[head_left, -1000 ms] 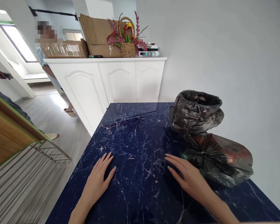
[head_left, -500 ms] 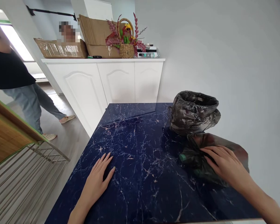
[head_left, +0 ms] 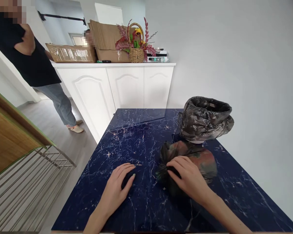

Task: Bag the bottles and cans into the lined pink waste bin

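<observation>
My right hand (head_left: 188, 175) grips the gathered part of a thin black plastic bag (head_left: 207, 159) on the dark blue marbled table (head_left: 136, 143). Reddish and greenish shapes show through the film, but I cannot make out what they are. Over the tabletop, left of the bag, my left hand (head_left: 117, 183) holds nothing, its fingers stretched and thumb apart. Behind the filled bag stands a container lined with another black plastic bag (head_left: 202, 122), folded over its rim; most of the container is hidden.
White cabinets (head_left: 127, 87) stand beyond the table, carrying cardboard boxes (head_left: 73, 53), a flower basket (head_left: 136, 55) and a plastic bottle (head_left: 161, 59). At left are a metal rack (head_left: 26, 191) and a standing person (head_left: 36, 61). Another person is partly hidden behind the boxes. A wall (head_left: 246, 58) borders the right.
My right hand has moved left with the filled bag, bringing it to the table's middle. My left hand has shifted slightly right. The standing person has moved nearer the cabinets.
</observation>
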{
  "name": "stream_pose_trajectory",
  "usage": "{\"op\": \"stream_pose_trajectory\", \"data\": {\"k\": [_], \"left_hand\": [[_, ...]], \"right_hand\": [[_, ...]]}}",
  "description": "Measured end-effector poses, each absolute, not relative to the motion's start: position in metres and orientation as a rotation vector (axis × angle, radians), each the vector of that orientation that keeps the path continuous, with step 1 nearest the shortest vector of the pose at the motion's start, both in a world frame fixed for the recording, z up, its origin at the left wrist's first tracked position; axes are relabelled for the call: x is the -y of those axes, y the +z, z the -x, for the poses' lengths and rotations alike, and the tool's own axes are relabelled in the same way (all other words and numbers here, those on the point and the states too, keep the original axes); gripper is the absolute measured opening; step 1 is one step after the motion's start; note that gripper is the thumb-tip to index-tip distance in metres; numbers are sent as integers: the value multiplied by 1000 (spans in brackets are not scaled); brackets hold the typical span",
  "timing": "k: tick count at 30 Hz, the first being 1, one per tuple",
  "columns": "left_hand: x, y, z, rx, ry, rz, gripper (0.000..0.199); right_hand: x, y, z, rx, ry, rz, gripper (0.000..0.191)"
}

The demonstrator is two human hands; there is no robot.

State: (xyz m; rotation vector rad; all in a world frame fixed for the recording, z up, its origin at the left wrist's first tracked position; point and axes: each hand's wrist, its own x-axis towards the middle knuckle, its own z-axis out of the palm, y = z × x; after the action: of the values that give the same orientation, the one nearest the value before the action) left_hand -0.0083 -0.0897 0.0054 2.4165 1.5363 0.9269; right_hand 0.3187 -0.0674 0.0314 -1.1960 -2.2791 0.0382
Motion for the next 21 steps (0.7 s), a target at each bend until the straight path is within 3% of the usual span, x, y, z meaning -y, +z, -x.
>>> {"op": "stream_pose_trajectory", "data": {"k": [4, 9, 14, 18, 21], "left_hand": [[94, 28, -29, -1388, 997, -2446, 37], [90, 29, -32, -1331, 996, -2462, 14], [91, 22, -16, -1532, 1126, -2266, 22], [90, 14, -3, -1748, 1142, -1957, 32], [85, 7, 5, -1800, 1141, -1814, 38]], "right_hand": [[73, 49, -274, 2304, 144, 1018, 8], [76, 60, -268, 2409, 188, 991, 21], [71, 61, -293, 2417, 160, 1061, 31], [64, 64, -311, 2372, 87, 1038, 12], [63, 68, -318, 2206, 124, 1040, 16]]}}
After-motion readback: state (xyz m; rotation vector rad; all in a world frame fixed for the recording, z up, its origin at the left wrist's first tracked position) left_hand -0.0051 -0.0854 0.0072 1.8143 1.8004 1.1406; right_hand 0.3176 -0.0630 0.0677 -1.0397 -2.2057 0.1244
